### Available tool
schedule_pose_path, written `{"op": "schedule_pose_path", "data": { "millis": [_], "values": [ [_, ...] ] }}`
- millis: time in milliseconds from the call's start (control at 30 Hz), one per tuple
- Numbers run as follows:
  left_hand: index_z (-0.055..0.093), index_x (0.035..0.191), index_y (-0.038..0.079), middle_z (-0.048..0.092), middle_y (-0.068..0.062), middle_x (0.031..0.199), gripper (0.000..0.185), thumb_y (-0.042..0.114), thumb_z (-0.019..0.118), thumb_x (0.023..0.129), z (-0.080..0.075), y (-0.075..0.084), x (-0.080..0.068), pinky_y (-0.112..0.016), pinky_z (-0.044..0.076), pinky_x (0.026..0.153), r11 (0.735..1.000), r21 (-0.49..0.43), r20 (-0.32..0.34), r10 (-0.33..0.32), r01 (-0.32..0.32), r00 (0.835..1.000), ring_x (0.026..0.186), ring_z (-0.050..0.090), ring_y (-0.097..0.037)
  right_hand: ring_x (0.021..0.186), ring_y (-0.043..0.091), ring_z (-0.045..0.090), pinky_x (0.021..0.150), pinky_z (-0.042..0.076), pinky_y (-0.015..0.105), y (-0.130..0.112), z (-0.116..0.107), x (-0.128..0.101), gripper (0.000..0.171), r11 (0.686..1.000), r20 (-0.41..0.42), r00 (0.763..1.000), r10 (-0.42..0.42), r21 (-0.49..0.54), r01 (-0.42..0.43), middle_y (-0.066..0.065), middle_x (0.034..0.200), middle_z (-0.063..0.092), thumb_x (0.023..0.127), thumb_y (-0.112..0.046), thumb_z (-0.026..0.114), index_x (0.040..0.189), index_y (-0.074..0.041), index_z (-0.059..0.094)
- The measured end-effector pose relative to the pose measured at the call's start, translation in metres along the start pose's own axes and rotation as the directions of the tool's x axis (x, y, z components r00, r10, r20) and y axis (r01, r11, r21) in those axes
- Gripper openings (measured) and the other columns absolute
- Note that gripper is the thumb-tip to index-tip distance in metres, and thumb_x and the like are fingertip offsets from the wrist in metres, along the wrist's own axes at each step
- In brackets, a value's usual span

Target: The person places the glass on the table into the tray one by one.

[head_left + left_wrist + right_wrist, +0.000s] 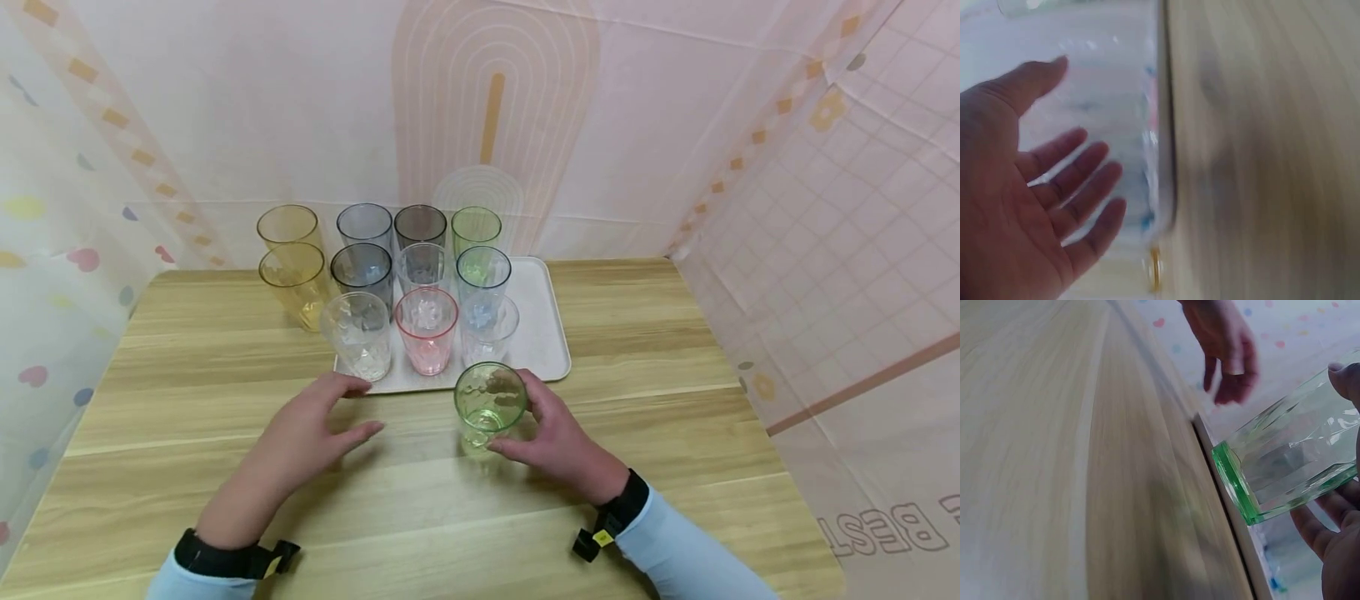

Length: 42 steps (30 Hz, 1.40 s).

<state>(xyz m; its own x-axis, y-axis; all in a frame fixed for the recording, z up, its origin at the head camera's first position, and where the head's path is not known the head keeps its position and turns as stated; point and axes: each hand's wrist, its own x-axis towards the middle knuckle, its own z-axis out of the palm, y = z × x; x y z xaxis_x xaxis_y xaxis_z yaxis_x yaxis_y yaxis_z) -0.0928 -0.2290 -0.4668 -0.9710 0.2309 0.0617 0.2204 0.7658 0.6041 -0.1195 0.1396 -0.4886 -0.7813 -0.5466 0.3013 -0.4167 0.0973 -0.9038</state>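
My right hand (517,417) grips a green ribbed glass (489,407) just in front of the white tray (542,333). In the right wrist view the green glass (1285,462) lies between the thumb and fingers of my right hand (1335,450), with its base near the tray edge (1229,506). I cannot tell whether it touches the table. My left hand (360,408) hovers open and holds nothing, its fingertips near the tray's front edge and a clear glass (357,335). In the left wrist view my left hand (1054,181) shows a spread palm.
Several upright coloured glasses stand in rows on the tray, among them a pink one (426,329). Two yellow glasses (294,282) stand on the wooden table (450,517) left of the tray. Patterned sheet walls close in the back and both sides.
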Motion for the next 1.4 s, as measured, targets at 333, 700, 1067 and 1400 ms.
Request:
{"op": "schedule_pose_path", "data": {
  "millis": [333, 700, 1067, 1400],
  "values": [
    [0.047, 0.157, -0.009, 0.049, -0.039, 0.154, 0.092, 0.047, 0.086, 0.096, -0.005, -0.034, 0.015, -0.078, 0.042, 0.113, 0.971, 0.216, -0.109, -0.082, 0.104, 0.991, 0.139, 0.048, -0.060, 0.138, 0.036, 0.062, 0.121, 0.048, 0.044, 0.006, -0.021, -0.018, 0.083, 0.998, -0.117, 0.991, 0.063, 0.005, -0.063, 0.013, 0.149, 0.065, 0.086, 0.004, 0.092, 0.158, -0.007, 0.051],
    [0.035, 0.163, -0.014, 0.037, -0.043, 0.164, 0.111, 0.072, 0.068, 0.101, 0.002, -0.047, 0.032, -0.080, 0.031, 0.120, 0.946, 0.294, 0.029, -0.149, 0.134, 0.988, 0.148, 0.036, -0.066, 0.142, 0.037, 0.059, 0.121, 0.046, 0.033, 0.004, -0.043, -0.020, 0.086, 0.993, -0.212, 0.970, 0.115, 0.016, -0.114, 0.019, 0.154, 0.061, 0.087, 0.006, 0.089, 0.161, -0.006, 0.048],
    [0.037, 0.163, -0.012, 0.036, -0.043, 0.165, 0.105, 0.069, 0.065, 0.104, 0.000, -0.044, 0.038, -0.082, 0.032, 0.119, 0.930, 0.336, 0.064, -0.177, 0.146, 0.982, 0.149, 0.035, -0.066, 0.140, 0.026, 0.059, 0.120, 0.046, 0.034, 0.014, -0.075, 0.004, 0.079, 0.993, -0.309, 0.945, 0.109, -0.007, -0.117, 0.015, 0.153, 0.060, 0.091, 0.006, 0.085, 0.160, -0.004, 0.048],
    [0.039, 0.163, -0.011, 0.038, -0.042, 0.164, 0.105, 0.069, 0.068, 0.102, -0.003, -0.043, 0.040, -0.078, 0.038, 0.117, 0.932, 0.331, 0.079, -0.182, 0.147, 0.980, 0.147, 0.039, -0.066, 0.146, 0.028, 0.053, 0.126, 0.041, 0.052, 0.040, -0.111, 0.078, 0.067, 0.975, -0.395, 0.894, 0.213, 0.026, -0.221, 0.015, 0.151, 0.058, 0.099, -0.010, 0.085, 0.155, -0.005, 0.048]
  ]
}}
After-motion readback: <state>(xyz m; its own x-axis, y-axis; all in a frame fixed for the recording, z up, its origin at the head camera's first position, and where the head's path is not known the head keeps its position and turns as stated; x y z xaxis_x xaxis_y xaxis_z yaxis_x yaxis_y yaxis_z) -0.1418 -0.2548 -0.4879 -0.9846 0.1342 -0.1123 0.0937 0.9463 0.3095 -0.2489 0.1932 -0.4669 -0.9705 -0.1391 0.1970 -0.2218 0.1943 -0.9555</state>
